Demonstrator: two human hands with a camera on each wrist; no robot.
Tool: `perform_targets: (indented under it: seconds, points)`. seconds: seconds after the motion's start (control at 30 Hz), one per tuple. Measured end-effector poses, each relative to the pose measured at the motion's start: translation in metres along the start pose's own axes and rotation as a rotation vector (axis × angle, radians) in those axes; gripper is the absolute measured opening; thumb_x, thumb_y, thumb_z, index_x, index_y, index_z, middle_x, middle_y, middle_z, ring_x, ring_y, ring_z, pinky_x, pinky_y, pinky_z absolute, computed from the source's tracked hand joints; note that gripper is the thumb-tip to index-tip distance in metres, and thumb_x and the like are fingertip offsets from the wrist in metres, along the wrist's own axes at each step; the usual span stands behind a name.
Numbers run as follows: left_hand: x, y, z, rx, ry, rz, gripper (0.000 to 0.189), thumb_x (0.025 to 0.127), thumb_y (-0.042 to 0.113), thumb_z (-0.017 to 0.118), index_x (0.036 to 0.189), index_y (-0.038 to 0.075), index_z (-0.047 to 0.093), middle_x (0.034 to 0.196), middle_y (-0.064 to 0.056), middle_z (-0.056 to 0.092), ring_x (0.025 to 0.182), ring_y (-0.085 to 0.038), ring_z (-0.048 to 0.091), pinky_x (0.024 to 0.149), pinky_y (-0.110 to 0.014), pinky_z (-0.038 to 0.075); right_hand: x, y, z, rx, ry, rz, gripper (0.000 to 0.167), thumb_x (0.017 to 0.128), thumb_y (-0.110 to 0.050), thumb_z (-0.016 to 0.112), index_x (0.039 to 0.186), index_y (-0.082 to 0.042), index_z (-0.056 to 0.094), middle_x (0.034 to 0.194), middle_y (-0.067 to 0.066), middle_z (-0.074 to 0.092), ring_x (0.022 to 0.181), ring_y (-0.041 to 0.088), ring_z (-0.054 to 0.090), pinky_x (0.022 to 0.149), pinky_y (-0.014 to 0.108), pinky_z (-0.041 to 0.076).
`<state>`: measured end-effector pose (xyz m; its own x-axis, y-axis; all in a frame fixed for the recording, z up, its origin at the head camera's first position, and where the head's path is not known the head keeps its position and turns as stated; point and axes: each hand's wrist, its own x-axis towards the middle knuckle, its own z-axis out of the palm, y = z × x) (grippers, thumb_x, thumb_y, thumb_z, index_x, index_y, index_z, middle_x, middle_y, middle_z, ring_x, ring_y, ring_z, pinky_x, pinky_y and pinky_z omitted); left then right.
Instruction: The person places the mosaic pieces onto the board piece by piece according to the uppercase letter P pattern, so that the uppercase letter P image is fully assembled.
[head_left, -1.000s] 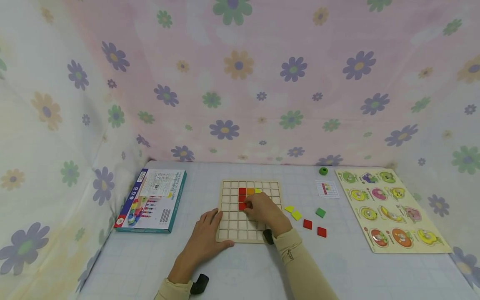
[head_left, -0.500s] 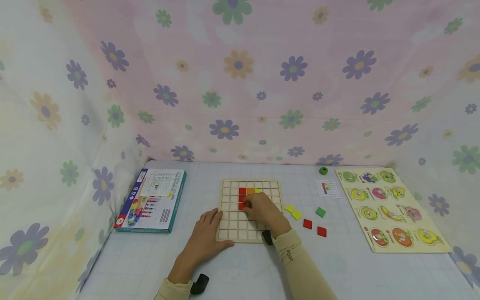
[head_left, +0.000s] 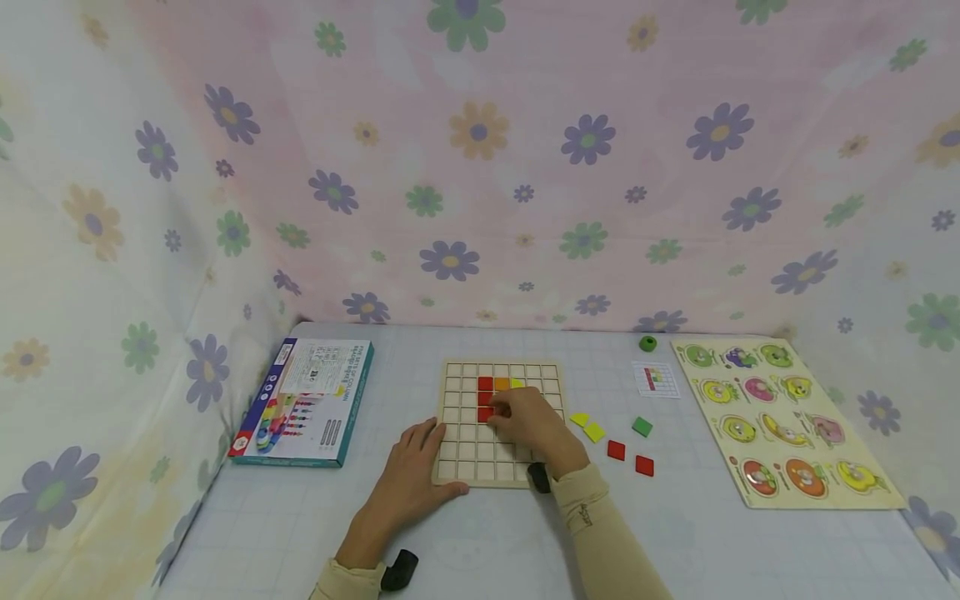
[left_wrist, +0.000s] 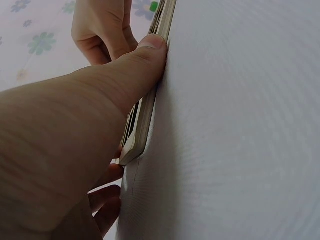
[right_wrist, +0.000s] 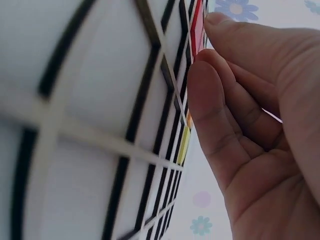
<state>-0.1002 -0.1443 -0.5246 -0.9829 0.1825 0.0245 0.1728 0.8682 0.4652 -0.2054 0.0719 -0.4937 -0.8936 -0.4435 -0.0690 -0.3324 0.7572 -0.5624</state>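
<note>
Tabletop's left edge: one glossy cardboard box (head_left: 303,408); then the left hand (head_left: 408,473), fingers loosely spread, gripping nothing, at the near left corner of one wooden grid board (head_left: 465,450), mid-tabletop. Board holds three red tiles (head_left: 485,383), one orange tile (head_left: 501,383), one yellow tile (head_left: 517,383), partly hidden by the right hand (head_left: 531,423), fingers bent at the reds, pinch impossible to tell. Rightward: two loose yellow pieces (head_left: 594,432), two loose red squares (head_left: 616,450), one green square (head_left: 642,427), one green bead (head_left: 648,342) near far edge, one printed card (head_left: 656,380), one fruit puzzle board (head_left: 783,425) by right edge.

Apparently a booth-like play corner: flowered fabric (head_left: 480,217) backs and flanks a pale tabletop (head_left: 480,550), with a gridded board (head_left: 466,450) at lower centre and a fruit puzzle (head_left: 783,429) at lower right.
</note>
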Motion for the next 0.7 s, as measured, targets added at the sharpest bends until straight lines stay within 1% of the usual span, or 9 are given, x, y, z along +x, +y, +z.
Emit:
perform_targets:
  seconds: [0.07, 0.2, 0.33, 0.53, 0.6, 0.7]
  points:
    - [0.0, 0.0, 0.0, 0.001, 0.003, 0.003, 0.099, 0.077, 0.057, 0.083, 0.152, 0.005, 0.044, 0.157, -0.017, 0.041, 0.144, -0.037, 0.039, 0.114, -0.057, 0.038, -0.004, 0.001, -0.003, 0.016, 0.022, -0.013, 0.026, 0.091, -0.022, 0.078, 0.114, -0.01, 0.076, 0.092, -0.004, 0.073, 0.084, 0.008, 0.064, 0.08, 0.032, 0.056]
    - [0.0, -0.001, 0.0, 0.004, 0.004, 0.005, 0.099, 0.077, 0.058, 0.083, 0.152, 0.005, 0.044, 0.157, -0.017, 0.041, 0.144, -0.037, 0.039, 0.114, -0.058, 0.038, -0.013, 0.008, -0.012, 0.062, 0.06, -0.008, 0.026, 0.09, -0.019, 0.079, 0.114, -0.009, 0.076, 0.094, -0.005, 0.074, 0.086, 0.008, 0.066, 0.082, 0.034, 0.058]
    - [0.0, 0.0, -0.001, 0.001, 0.008, 0.004, 0.1, 0.077, 0.058, 0.083, 0.152, 0.005, 0.043, 0.158, -0.017, 0.041, 0.144, -0.037, 0.039, 0.114, -0.058, 0.037, -0.024, 0.019, -0.023, 0.085, 0.08, 0.023, 0.027, 0.09, -0.02, 0.079, 0.116, -0.01, 0.076, 0.095, -0.005, 0.073, 0.088, 0.008, 0.066, 0.083, 0.034, 0.058]
    - [0.0, -0.001, 0.0, -0.006, 0.002, 0.0, 0.1, 0.078, 0.058, 0.082, 0.153, 0.005, 0.043, 0.159, -0.017, 0.04, 0.145, -0.037, 0.038, 0.115, -0.058, 0.037, -0.048, 0.044, -0.041, 0.129, 0.107, 0.051, 0.03, 0.091, -0.019, 0.078, 0.118, -0.007, 0.074, 0.096, -0.003, 0.073, 0.089, 0.011, 0.066, 0.083, 0.036, 0.057]
    - [0.0, -0.002, 0.0, -0.007, -0.002, -0.002, 0.1, 0.078, 0.058, 0.082, 0.153, 0.006, 0.042, 0.159, -0.017, 0.039, 0.145, -0.037, 0.038, 0.115, -0.058, 0.037, -0.057, 0.055, -0.046, 0.136, 0.121, 0.066, 0.03, 0.091, -0.019, 0.078, 0.118, -0.007, 0.074, 0.097, -0.002, 0.074, 0.089, 0.012, 0.067, 0.082, 0.035, 0.057]
    - [-0.001, -0.001, 0.0, -0.014, -0.006, 0.0, 0.1, 0.078, 0.058, 0.082, 0.153, 0.006, 0.042, 0.159, -0.017, 0.039, 0.145, -0.037, 0.037, 0.115, -0.058, 0.036, -0.073, 0.072, -0.054, 0.114, 0.158, 0.095, 0.03, 0.09, -0.02, 0.079, 0.118, -0.008, 0.075, 0.097, -0.001, 0.074, 0.088, 0.012, 0.068, 0.078, 0.032, 0.057]
